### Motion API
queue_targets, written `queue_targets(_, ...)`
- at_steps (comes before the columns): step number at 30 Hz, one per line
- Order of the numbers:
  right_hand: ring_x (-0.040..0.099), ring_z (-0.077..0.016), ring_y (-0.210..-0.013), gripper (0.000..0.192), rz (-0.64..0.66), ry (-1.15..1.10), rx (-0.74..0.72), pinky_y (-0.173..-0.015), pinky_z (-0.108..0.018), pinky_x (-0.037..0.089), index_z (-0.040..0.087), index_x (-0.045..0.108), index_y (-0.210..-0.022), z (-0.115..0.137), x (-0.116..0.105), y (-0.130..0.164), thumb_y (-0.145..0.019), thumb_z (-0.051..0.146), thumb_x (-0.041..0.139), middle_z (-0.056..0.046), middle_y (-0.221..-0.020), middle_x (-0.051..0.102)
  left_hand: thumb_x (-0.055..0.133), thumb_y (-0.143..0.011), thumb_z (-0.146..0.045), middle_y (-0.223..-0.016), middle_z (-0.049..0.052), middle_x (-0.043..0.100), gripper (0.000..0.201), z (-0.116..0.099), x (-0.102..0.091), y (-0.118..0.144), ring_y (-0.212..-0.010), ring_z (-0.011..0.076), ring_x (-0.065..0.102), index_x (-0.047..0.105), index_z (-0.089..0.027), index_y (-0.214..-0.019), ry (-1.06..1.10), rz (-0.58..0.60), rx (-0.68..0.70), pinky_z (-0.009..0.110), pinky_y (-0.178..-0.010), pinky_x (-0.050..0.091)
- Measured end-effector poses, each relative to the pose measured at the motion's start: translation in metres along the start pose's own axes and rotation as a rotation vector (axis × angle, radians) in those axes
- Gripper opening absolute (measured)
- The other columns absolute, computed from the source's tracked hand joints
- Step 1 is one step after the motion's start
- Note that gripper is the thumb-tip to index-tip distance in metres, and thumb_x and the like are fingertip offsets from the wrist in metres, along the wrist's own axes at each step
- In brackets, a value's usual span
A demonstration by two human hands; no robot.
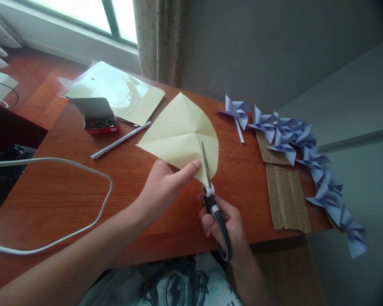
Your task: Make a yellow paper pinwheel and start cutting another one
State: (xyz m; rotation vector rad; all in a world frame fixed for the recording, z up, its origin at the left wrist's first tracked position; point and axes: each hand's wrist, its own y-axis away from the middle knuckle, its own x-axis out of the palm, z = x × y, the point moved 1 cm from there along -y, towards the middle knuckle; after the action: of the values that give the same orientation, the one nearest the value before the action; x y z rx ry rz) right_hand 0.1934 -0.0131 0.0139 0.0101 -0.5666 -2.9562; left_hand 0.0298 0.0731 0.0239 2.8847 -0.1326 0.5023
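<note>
Cardboard box [101,129] (flap up) holds small dark pieces [98,123]; above the counter [174,227], left hand [162,182] pinches yellow paper [178,127], right hand's grip [228,223] curls snugly round scissors [209,191], one blade over that paper.

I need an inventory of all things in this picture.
Paper: one, pale yellow, centre
Scissors: one, black and white, below centre
Pinwheels: several, lilac, table's right
Cardboard: two or more pieces, brown, near pinwheels
Sticks: two, white, either side of paper
Box: one, red, table's left rear
Sheets: uncounted, pale yellow, beside box
Cable: one, white, table's left
Table: one, brown, centre
Window: one, bright, top left
Curtain: one, beige, beside window
Wall: one, grey, back
Floor: one, reddish, left
Shirt: one, dark-printed white, bottom
Left hand: one, holding paper
Right hand: one, holding scissors
</note>
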Motion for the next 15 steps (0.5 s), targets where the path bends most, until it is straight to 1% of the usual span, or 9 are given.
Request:
queue_targets(6, 0.044, -0.0112, -0.057, 0.051, -0.011, 0.024, 0.012, -0.049, -0.023, 0.034, 0.016, 0.067, -0.113, -0.0011, 0.0002, 0.0004, -0.081, 0.055, 0.075, 0.001, -0.071, 0.053, 0.077, -0.081, -0.029, -0.102, 0.008, 0.078, 0.022, -0.0001, -0.0002, 0.0000, -0.086, 0.0221, 0.070, 0.074, -0.014, -0.097, -0.004, -0.012, -0.010, 0.025, -0.068, 0.053)
queue_targets(10, 0.044, -0.0111, -0.057, 0.050, -0.015, 0.031, 0.008, -0.049, -0.023, 0.035, 0.016, 0.068, -0.113, -0.0022, -0.0001, 0.0001, -0.082, 0.054, 0.075, 0.001, -0.069, 0.052, 0.077, -0.081, -0.029, -0.102, 0.008, 0.078, 0.021, -0.0005, 0.0000, 0.0000, -0.087, 0.0222, 0.070, 0.075, -0.015, -0.096, -0.006, -0.005, -0.011, 0.026, -0.070, 0.053)
queue_targets(15, 0.043, -0.0107, -0.056, 0.049, -0.024, 0.047, 0.018, -0.048, -0.022, 0.036, 0.016, 0.068, -0.111, -0.0033, -0.0010, -0.0002, -0.081, 0.055, 0.075, 0.001, -0.069, 0.052, 0.077, -0.081, -0.030, -0.103, 0.008, 0.078, 0.023, -0.0009, 0.0001, -0.0004, -0.087, 0.0225, 0.071, 0.075, -0.015, -0.097, -0.005, -0.009, -0.008, 0.026, -0.068, 0.053)
